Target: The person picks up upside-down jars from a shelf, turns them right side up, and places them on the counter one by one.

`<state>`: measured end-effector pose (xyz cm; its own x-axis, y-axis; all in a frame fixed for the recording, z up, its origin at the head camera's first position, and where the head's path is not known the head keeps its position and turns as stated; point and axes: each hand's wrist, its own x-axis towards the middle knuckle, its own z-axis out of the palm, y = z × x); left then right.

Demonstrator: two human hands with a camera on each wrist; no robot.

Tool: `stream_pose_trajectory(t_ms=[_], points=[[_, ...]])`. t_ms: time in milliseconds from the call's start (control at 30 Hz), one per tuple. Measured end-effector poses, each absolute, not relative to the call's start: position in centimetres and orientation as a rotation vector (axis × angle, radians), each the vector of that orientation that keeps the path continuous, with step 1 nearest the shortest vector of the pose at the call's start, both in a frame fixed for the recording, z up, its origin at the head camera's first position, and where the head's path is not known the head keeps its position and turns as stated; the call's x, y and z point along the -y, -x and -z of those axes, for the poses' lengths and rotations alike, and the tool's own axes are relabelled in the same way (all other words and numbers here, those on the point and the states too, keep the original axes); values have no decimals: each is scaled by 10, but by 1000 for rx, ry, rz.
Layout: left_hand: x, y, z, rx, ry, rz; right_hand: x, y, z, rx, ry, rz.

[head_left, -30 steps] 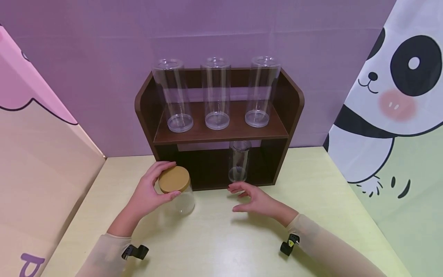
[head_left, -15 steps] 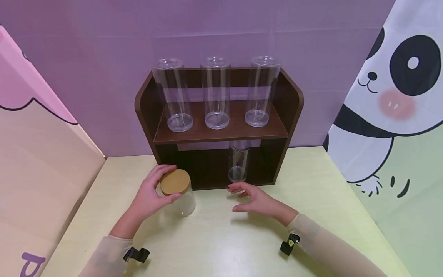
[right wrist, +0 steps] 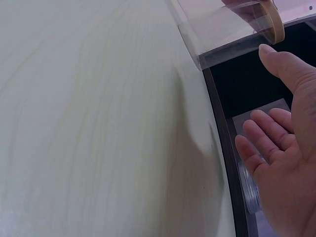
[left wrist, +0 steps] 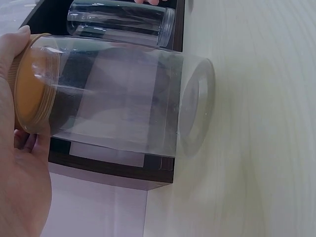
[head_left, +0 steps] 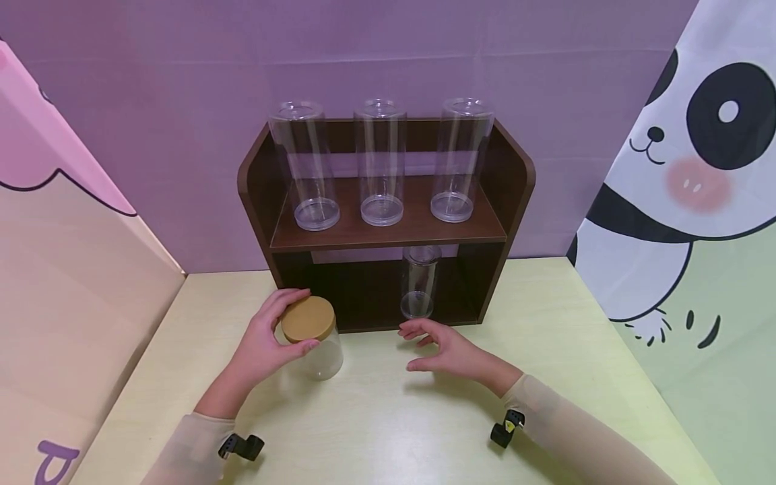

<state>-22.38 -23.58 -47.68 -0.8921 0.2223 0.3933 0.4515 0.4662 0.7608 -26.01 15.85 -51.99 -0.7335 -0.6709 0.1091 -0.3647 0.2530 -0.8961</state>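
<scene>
My left hand [head_left: 261, 353] grips a clear jar [head_left: 326, 357] by its tan lid [head_left: 308, 318], thumb on the near side and fingers on the far side. The jar is upright at the front left of a dark brown shelf [head_left: 388, 237]; in the left wrist view its clear base [left wrist: 200, 108] is at the tabletop. My right hand [head_left: 445, 351] holds nothing, its fingers relaxed and the thumb apart. It hovers just in front of the lower shelf, near a smaller clear container [head_left: 419, 283] standing there. In the right wrist view, my right hand [right wrist: 291, 153] partly hides that container.
Three tall clear cylinders, left [head_left: 308, 165], middle [head_left: 380, 162] and right [head_left: 462, 158], stand on the upper shelf. The shelf unit is on a pale wooden table [head_left: 388, 431] against a purple backdrop [head_left: 182, 135]. A panda-printed panel [head_left: 642, 269] borders the right side.
Over the first half second my left hand and the jar shifted slightly toward me; since then they have stayed nearly still. My right hand has kept its place.
</scene>
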Motion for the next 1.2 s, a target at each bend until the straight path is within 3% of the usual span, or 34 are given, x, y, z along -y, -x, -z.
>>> stream_pose_trajectory(t_ms=[700, 1200], points=[[244, 228, 469, 2134, 717, 1444, -159, 260, 518, -2254, 969, 1462], [249, 244, 450, 1964, 340, 1506, -160, 259, 518, -2246, 957, 1467]])
